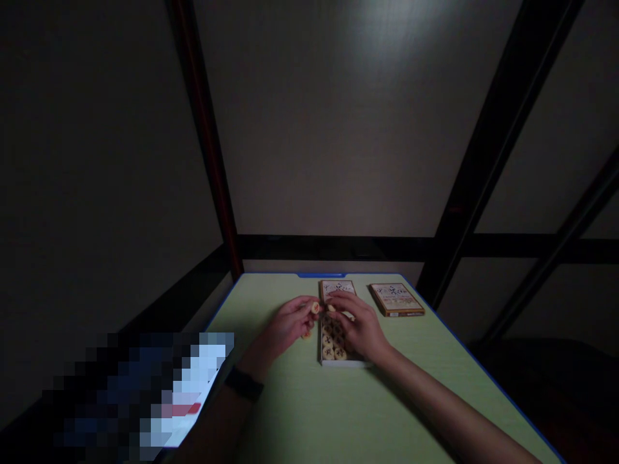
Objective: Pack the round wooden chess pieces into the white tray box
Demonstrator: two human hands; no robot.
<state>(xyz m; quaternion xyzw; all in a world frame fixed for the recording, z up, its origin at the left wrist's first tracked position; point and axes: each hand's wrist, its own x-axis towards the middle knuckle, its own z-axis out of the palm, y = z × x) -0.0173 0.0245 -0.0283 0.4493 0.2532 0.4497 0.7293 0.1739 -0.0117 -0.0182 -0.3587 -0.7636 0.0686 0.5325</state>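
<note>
My left hand (293, 322) is closed on a round, pale Chinese chess piece (315, 308) with a red character, held up at the fingertips. Facing it, my right hand (356, 322) pinches another pale Chinese chess piece (331, 309) between thumb and fingers. Below the right hand lies an open box (344, 363) with several round pieces (333, 347) in it, marked with dark characters; the hand covers its right part. One more loose piece (306, 334) rests on the table just under my left hand.
A printed box lid (337, 287) lies behind my hands. Towards the right edge is a similar printed box (396, 299). The green table (300, 412) has a blue rim. A bright, pixelated screen-like area (193, 380) shows beyond its left edge, and a wall stands behind.
</note>
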